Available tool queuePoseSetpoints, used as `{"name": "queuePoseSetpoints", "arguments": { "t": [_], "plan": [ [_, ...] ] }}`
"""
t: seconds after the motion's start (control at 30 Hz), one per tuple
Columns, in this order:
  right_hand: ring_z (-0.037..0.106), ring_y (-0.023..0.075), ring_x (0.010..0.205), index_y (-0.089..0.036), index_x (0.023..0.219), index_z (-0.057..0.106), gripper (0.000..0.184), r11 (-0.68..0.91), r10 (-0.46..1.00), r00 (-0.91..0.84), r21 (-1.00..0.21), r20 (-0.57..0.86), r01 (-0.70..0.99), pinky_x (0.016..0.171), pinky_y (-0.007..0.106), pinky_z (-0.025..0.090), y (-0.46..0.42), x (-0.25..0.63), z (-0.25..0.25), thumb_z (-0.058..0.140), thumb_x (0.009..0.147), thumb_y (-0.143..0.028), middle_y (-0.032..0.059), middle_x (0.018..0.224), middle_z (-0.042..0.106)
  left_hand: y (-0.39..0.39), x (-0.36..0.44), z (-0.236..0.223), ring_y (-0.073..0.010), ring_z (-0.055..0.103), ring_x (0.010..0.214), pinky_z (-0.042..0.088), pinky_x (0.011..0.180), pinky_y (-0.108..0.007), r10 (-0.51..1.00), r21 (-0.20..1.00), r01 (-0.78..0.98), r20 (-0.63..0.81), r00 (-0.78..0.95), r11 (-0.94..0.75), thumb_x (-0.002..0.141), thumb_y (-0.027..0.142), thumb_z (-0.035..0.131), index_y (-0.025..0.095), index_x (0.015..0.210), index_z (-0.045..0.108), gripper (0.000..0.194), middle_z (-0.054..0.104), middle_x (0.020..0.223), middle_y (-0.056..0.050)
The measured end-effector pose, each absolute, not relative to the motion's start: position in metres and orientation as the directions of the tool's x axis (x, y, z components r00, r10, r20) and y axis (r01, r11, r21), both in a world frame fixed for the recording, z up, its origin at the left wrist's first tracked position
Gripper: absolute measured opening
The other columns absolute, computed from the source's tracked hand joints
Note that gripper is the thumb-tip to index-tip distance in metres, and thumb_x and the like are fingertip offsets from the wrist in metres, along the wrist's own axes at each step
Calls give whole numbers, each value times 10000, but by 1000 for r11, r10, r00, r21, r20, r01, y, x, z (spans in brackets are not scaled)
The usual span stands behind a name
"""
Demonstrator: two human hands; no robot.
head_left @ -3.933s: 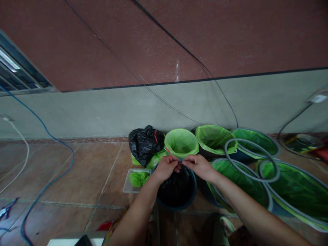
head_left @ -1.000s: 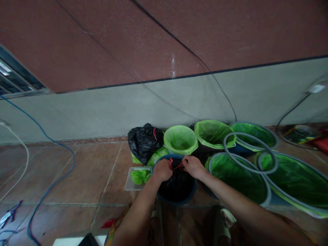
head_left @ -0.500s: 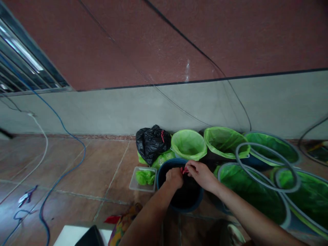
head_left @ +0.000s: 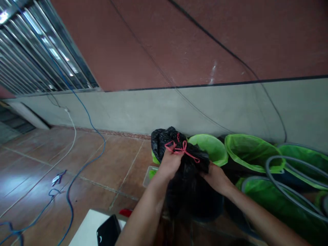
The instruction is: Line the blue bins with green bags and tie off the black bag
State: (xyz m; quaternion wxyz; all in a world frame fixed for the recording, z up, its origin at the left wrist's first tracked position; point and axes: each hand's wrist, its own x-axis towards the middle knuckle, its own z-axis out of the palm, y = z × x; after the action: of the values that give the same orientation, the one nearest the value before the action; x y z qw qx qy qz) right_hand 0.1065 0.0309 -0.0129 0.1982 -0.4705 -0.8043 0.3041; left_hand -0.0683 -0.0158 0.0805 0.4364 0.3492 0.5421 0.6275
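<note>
A black trash bag (head_left: 188, 181), its neck tied with a red drawstring (head_left: 184, 147), hangs between my hands, over a dark blue bin (head_left: 212, 208). My left hand (head_left: 173, 162) grips the bag just below the red bow. On the bag's right side, my right hand (head_left: 214, 176) is closed on the black plastic. Another black bag (head_left: 157, 140) with red string sits behind, against the wall. Partly hidden by my left forearm is a clear plastic container (head_left: 147, 177) with something bright green in it.
Bins with green liners (head_left: 253, 152) stand along the wall and to the right, grey rings (head_left: 289, 194) lying over some. A blue cable (head_left: 89, 160) and keys (head_left: 58, 178) lie on the tiled floor. At the lower left, a black phone-like object (head_left: 109, 232) rests on a white surface (head_left: 84, 230).
The black bag has come up out of the blue bin in my hands. My hands moved from the red string inside the bin to the bag's sides. The view has swung left.
</note>
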Motion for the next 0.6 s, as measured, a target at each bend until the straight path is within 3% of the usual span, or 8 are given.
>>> {"name": "queuePoseSetpoints", "arguments": {
  "t": [0.17,0.27,0.4,0.6],
  "plan": [
    [661,263,988,-167,1151,632,374,369,882,-450,-795,136,482,830,340,486,40,7,9,587,816,-326,110,1076,711,2,-154,110,-124,539,655,447,647,-242,902,983,151,162,-401,-109,708,278,634,157,730,623,123,603,671,21],
    [667,246,967,-161,1122,632,359,220,927,-373,-855,34,470,792,305,486,41,-60,-9,631,798,-316,106,1046,721,19,-218,97,-106,455,580,369,555,-213,880,899,437,215,-424,-9,701,217,566,161,618,555,101,505,576,39],
    [684,227,852,-146,957,662,271,-21,943,-274,-854,-190,520,697,268,476,41,-131,-61,659,776,-347,101,918,733,37,-288,50,-110,447,584,349,555,-215,908,783,616,192,-373,88,693,169,506,157,610,561,101,499,582,35],
    [661,258,978,-88,1050,658,400,37,877,-394,-779,-275,626,800,294,481,50,-194,-149,608,811,-405,168,1043,703,56,-347,-54,-140,530,625,386,586,-234,877,688,694,177,-446,214,774,204,496,157,657,598,162,564,624,4]
  ]
}}
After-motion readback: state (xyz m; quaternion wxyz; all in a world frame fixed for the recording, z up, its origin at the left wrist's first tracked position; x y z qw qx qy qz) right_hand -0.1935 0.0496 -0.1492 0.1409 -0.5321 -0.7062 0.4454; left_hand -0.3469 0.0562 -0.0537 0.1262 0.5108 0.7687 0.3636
